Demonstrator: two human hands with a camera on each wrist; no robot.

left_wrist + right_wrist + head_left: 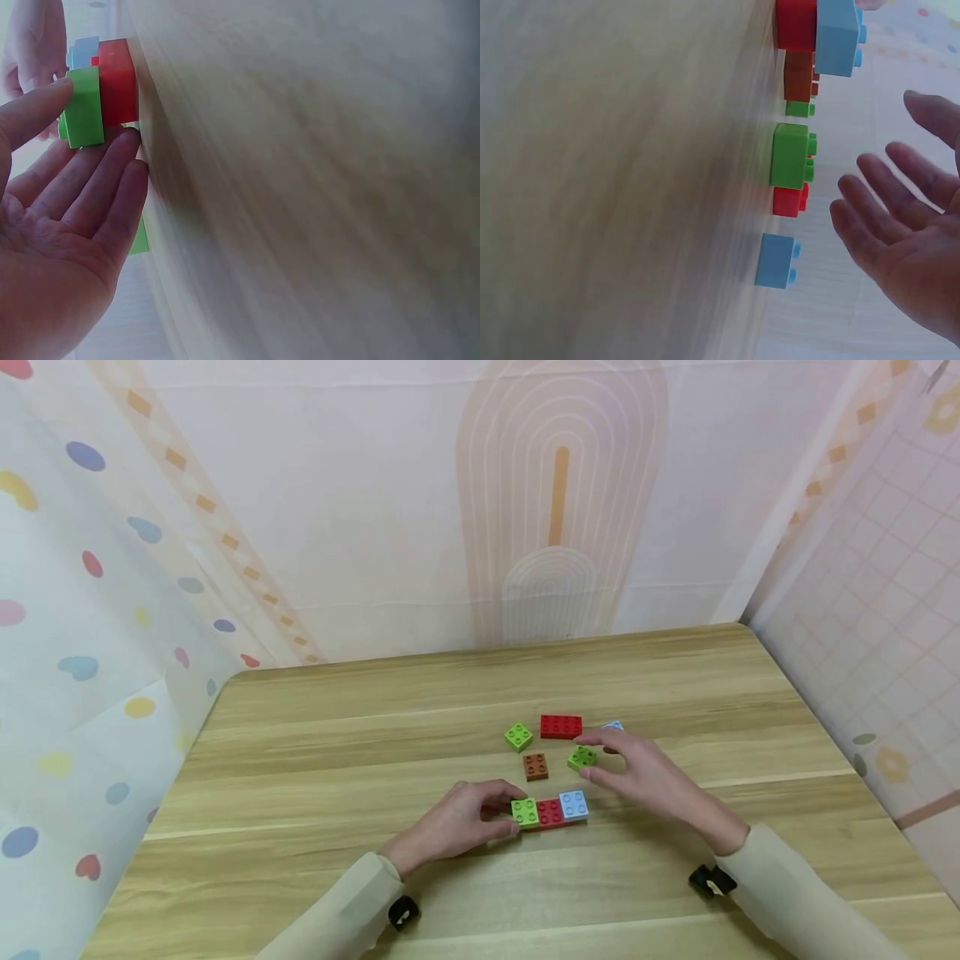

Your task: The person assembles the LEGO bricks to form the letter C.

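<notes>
My left hand (pixel 467 818) pinches the left end of a small built piece between thumb and fingers. That piece is a long red brick (pixel 550 812) with a green brick (pixel 524 812) on its left end and a light blue brick (pixel 573 805) on its right end. In the left wrist view the thumb lies against the green brick (pixel 84 109). Over a loose green brick (pixel 581 757), my right hand (pixel 641 772) is spread, thumb and fingers apart. The right wrist view shows a gap between these fingers and the loose green brick (pixel 789 156).
Behind the built piece lie an orange-brown brick (pixel 536 767), another green brick (pixel 518 737) and a long red brick (pixel 561 727). A second light blue brick (pixel 615 725) is partly hidden behind the right hand. The wooden table (pixel 337 727) meets a patterned cloth backdrop (pixel 375 527).
</notes>
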